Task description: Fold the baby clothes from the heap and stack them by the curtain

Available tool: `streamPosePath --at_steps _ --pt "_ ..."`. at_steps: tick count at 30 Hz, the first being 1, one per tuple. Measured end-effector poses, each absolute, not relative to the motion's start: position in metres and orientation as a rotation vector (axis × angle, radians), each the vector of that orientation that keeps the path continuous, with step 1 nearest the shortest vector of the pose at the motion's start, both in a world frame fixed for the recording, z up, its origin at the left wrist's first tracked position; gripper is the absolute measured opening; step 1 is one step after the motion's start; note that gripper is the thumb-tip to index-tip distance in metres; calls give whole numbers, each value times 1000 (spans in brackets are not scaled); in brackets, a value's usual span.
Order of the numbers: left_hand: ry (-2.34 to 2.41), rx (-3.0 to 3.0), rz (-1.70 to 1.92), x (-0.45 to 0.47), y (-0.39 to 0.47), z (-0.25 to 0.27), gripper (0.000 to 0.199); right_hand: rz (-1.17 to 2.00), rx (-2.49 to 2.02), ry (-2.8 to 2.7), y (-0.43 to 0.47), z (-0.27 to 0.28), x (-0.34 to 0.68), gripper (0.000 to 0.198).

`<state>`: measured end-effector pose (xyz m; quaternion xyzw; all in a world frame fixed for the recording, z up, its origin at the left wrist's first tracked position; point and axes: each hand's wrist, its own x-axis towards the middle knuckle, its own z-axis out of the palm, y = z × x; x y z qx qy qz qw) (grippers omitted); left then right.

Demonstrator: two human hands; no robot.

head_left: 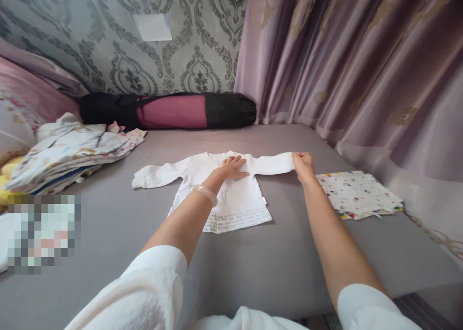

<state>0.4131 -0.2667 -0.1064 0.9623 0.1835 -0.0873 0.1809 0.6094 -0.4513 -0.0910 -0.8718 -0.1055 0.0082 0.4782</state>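
Note:
A small white long-sleeved shirt [238,199] lies spread out on the grey bed sheet [253,267], its neck toward the wall and its hem toward me. Lines of small print run along the hem. My left hand [234,167] rests flat on the upper chest of the shirt, fingers spread, with a pale bangle [206,195] on that wrist. At the end of the right-hand sleeve, my right hand [304,166] pinches the cuff, and the sleeve is stretched out straight. The other sleeve lies outward to the left, slightly wrinkled.
Folded patterned clothes [361,193] lie to the right. A heap of clothes [72,146] sits at the left, near a yellow plush item [10,175]. Along the wall rests a long black and maroon bag [171,111]. Purple curtains [289,55] hang at the right.

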Motion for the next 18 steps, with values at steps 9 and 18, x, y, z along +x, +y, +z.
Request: streamPosePath --at_steps 9,18 --pt "502 2725 -234 415 -264 -107 88 236 -1423 -124 -423 -39 570 7" --pt "540 2768 -270 425 -260 -102 99 474 -1227 -224 -391 -26 525 4"
